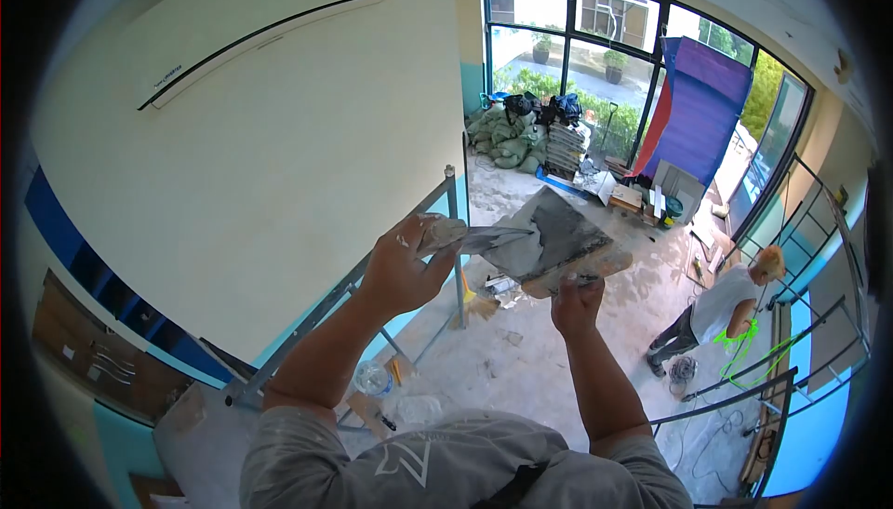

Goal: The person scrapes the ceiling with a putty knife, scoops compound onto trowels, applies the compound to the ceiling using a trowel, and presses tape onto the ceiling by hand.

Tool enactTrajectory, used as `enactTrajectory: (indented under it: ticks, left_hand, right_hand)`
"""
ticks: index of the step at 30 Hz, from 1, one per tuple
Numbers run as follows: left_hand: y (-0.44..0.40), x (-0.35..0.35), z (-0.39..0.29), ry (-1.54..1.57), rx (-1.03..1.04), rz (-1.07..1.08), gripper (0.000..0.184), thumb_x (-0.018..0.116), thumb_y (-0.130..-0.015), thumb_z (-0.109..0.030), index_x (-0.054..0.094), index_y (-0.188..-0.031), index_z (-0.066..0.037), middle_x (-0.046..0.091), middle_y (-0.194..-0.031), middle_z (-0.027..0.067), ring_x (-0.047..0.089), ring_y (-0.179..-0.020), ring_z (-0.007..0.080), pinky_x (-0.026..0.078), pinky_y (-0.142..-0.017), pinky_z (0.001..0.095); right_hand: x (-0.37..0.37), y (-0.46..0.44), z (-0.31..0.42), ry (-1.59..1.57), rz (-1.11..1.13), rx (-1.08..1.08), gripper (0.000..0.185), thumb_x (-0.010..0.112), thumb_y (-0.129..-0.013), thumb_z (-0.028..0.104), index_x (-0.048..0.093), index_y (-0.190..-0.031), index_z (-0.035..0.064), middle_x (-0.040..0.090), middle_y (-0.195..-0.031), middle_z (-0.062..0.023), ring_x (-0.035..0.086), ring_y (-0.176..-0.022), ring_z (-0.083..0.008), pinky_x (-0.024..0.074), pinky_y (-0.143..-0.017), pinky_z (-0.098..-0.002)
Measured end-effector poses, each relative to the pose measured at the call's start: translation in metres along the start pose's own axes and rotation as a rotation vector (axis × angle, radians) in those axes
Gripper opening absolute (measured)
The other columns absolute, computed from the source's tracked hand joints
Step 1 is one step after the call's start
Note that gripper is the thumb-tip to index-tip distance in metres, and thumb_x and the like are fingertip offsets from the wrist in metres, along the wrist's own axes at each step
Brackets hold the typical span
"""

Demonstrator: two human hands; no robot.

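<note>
Beside the smooth, pale wall (251, 146), a squarish, dark-faced board (556, 216) was held up, its near edge pinched in the right hand (577, 306); the left hand (405, 262) grasped a flat knife (484, 238) at the soft, whitish paste (513, 255). Working the paste seemed in hand; the next move likely called for a steady board.

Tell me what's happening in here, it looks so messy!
Someone is working with a pale, smeary paste. Their left hand grips a flat scraper, with its blade over the paste on a square grey board. Their right hand holds that board up from its near side. Over to the right, another person stands by a bright green cord. Farther back, stuffed sacks sit piled near the big windows.
</note>
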State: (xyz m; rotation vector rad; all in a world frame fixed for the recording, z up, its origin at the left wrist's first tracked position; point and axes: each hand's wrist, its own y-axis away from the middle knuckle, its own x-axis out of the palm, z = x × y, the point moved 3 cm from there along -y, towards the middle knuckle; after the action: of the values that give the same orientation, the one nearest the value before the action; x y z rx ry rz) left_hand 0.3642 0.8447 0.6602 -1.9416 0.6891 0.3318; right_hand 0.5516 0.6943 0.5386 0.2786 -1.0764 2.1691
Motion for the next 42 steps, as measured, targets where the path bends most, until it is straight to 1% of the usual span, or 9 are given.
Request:
enactTrajectory:
  ticks: [9, 17, 19, 21, 23, 30, 33, 37, 42]
  left_hand:
    - [-0.008, -0.004, 0.024, -0.11, 0.438, -0.109, 0.03, 0.067, -0.071, 0.004, 0.056, -0.096, -0.006, 0.066, -0.088, 0.0117, 0.066, -0.082, 0.0256, 0.053, -0.069, 0.0343]
    - [-0.067, -0.057, 0.057, -0.285, 0.607, -0.429, 0.038, 0.071, -0.066, 0.005, 0.054, -0.098, -0.005, 0.064, -0.093, 0.0124, 0.063, -0.087, 0.0327, 0.054, -0.073, 0.0416]
    - [-0.101, -0.089, 0.058, -0.341, 0.526, -0.463, 0.038, 0.071, -0.067, 0.004, 0.054, -0.1, -0.005, 0.064, -0.093, 0.0129, 0.063, -0.089, 0.0337, 0.054, -0.075, 0.0419]
    - [-0.138, -0.135, 0.027, -0.737, 0.654, -0.543, 0.03, 0.068, -0.074, -0.003, 0.055, -0.101, -0.005, 0.063, -0.092, 0.0139, 0.062, -0.091, 0.0343, 0.053, -0.076, 0.0406]
    - [-0.188, -0.185, 0.033, -0.637, 0.435, -0.66, 0.025, 0.065, -0.08, -0.013, 0.057, -0.102, -0.004, 0.062, -0.091, 0.0151, 0.061, -0.087, 0.0352, 0.052, -0.074, 0.0403]
    - [-0.314, -0.312, -0.059, -1.037, 0.504, -0.862, 0.024, 0.06, -0.084, -0.022, 0.06, -0.099, -0.002, 0.064, -0.089, 0.0179, 0.061, -0.084, 0.0369, 0.05, -0.076, 0.0446]
    - [-0.347, -0.331, -0.092, -1.101, 0.448, -0.843, 0.028, 0.059, -0.085, -0.024, 0.059, -0.102, -0.001, 0.064, -0.087, 0.0191, 0.062, -0.086, 0.0376, 0.05, -0.078, 0.0448]
    - [-0.393, -0.351, -0.099, -1.219, 0.825, -1.005, 0.023, 0.054, -0.084, -0.017, 0.056, -0.1, 0.0, 0.058, -0.083, 0.0192, 0.058, -0.082, 0.0358, 0.048, -0.075, 0.046]
    - [-0.421, -0.347, -0.133, -1.336, 0.694, -1.085, 0.03, 0.06, -0.082, -0.028, 0.061, -0.101, -0.005, 0.062, -0.089, 0.0159, 0.059, -0.089, 0.0326, 0.05, -0.077, 0.0418]
  right_hand:
    - [-0.006, 0.001, -0.012, 0.262, 0.027, 0.044, 0.028, 0.062, -0.089, 0.014, 0.055, -0.112, -0.0019, 0.063, -0.105, -0.0063, 0.057, -0.096, -0.0146, 0.0444, -0.086, -0.0286]
    - [-0.011, 0.044, -0.112, -0.429, -0.243, 0.75, 0.049, 0.043, -0.099, 0.036, 0.035, -0.139, 0.0077, 0.047, -0.129, -0.0093, 0.05, -0.115, -0.0258, 0.0437, -0.097, -0.0417]
    - [0.001, 0.041, -0.104, -0.703, -0.175, 0.773, 0.05, 0.036, -0.1, 0.041, 0.034, -0.14, 0.0102, 0.047, -0.131, -0.0097, 0.049, -0.119, -0.028, 0.0417, -0.099, -0.0438]
    - [-0.016, 0.053, -0.103, -0.679, -0.153, 0.754, 0.051, 0.031, -0.1, 0.043, 0.035, -0.14, 0.011, 0.046, -0.134, -0.0101, 0.047, -0.122, -0.0299, 0.0399, -0.101, -0.0464]
    - [-0.034, 0.065, -0.092, -0.607, -0.177, 0.698, 0.051, 0.032, -0.1, 0.043, 0.036, -0.139, 0.0108, 0.044, -0.136, -0.011, 0.046, -0.123, -0.0312, 0.0398, -0.101, -0.0491]
    - [-0.11, 0.113, -0.085, -0.631, -0.359, 0.616, 0.049, 0.031, -0.1, 0.04, 0.04, -0.138, 0.012, 0.047, -0.136, -0.011, 0.047, -0.123, -0.0339, 0.0377, -0.103, -0.0516]
    - [-0.099, 0.125, -0.044, -0.505, -0.541, 0.577, 0.073, 0.059, -0.088, 0.016, 0.019, -0.149, 0.0083, 0.056, -0.112, -0.0123, 0.057, -0.093, -0.0252, 0.0491, -0.079, -0.0338]
    - [-0.102, 0.132, -0.027, -0.335, -0.615, 0.566, 0.072, 0.059, -0.088, 0.017, 0.02, -0.148, 0.0079, 0.056, -0.112, -0.013, 0.057, -0.094, -0.026, 0.049, -0.079, -0.0342]
    - [-0.111, 0.136, -0.018, -0.028, -0.638, 0.565, 0.07, 0.058, -0.088, 0.018, 0.022, -0.147, 0.0075, 0.056, -0.112, -0.0138, 0.057, -0.095, -0.027, 0.049, -0.08, -0.0347]
